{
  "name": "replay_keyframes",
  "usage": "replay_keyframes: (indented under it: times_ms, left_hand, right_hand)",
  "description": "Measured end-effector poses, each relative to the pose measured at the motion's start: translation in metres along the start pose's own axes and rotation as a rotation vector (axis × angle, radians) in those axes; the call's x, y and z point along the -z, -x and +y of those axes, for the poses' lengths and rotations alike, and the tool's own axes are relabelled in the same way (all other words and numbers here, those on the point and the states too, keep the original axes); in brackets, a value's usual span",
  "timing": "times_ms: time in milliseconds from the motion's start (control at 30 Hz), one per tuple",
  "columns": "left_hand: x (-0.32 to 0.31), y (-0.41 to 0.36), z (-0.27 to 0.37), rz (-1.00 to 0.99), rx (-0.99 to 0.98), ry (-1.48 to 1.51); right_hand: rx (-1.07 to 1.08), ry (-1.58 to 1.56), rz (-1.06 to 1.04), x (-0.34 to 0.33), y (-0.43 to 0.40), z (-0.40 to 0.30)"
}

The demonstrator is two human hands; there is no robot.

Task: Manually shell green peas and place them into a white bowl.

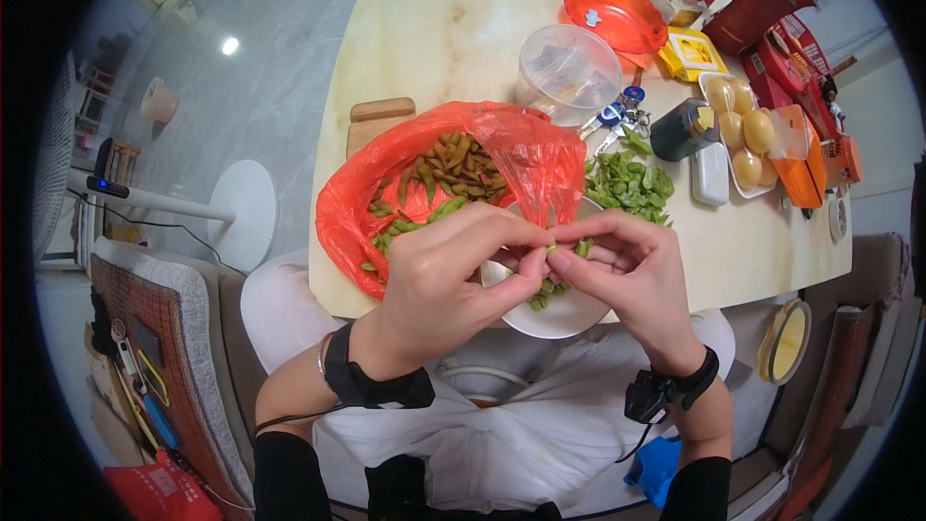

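My left hand [463, 282] and my right hand [629, 268] meet over a white bowl [557, 323] at the table's near edge. Between their fingertips is a small green soybean pod [552, 249], largely hidden by the fingers. Another green piece [583, 247] sits among the fingers of my right hand. Shelled green beans [548, 291] lie in the bowl. Left of it, a red plastic bag [347, 210] lies spread wide, holding brownish and green soybean pods [463, 163]. A heap of green empty pods or leaves [629, 184] lies behind the bowl on the right.
On the table [412, 22] are a clear plastic tub [568, 72], scissors [611, 116], a dark bottle [680, 132], a white case [710, 174], a tray of yellow round fruit [757, 132], a red plate [615, 14] and a wooden block [381, 116]. A white fan [166, 208] stands left.
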State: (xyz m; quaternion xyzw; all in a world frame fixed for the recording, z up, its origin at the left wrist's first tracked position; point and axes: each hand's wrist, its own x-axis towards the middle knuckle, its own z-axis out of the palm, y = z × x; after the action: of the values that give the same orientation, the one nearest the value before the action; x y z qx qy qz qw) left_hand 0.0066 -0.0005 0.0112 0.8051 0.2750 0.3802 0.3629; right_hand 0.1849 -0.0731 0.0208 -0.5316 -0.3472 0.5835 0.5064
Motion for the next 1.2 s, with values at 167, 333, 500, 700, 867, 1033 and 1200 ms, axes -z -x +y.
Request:
replay_keyframes:
  times_ms: [167, 333, 500, 700, 867, 1033, 1200]
  left_hand:
    - [-0.001, 0.001, -0.001, 0.003, 0.023, 0.029]
    - [0.000, -0.001, 0.001, 0.006, 0.034, 0.031]
    - [0.000, -0.001, -0.002, 0.056, -0.059, -0.014]
    - [-0.001, 0.000, -0.003, 0.076, -0.028, 0.027]
    - [-0.003, 0.001, -0.004, 0.087, 0.001, 0.056]
    - [-0.003, 0.001, -0.001, 0.100, 0.127, 0.204]
    - [0.004, -0.003, 0.008, 0.014, 0.408, 0.498]
  right_hand:
    - [-0.022, -0.010, -0.001, 0.002, -0.001, 0.003]
    - [0.013, -0.034, 0.005, 0.000, -0.001, 0.002]
    - [0.005, -0.068, -0.016, 0.000, -0.003, 0.005]
    - [0.018, -0.068, -0.023, -0.002, -0.003, 0.005]
    - [0.030, -0.015, -0.019, 0.000, -0.002, 0.008]
    - [0.050, -0.090, -0.047, -0.001, -0.001, 0.002]
    - [0.022, -0.053, -0.076, 0.002, -0.001, -0.002]
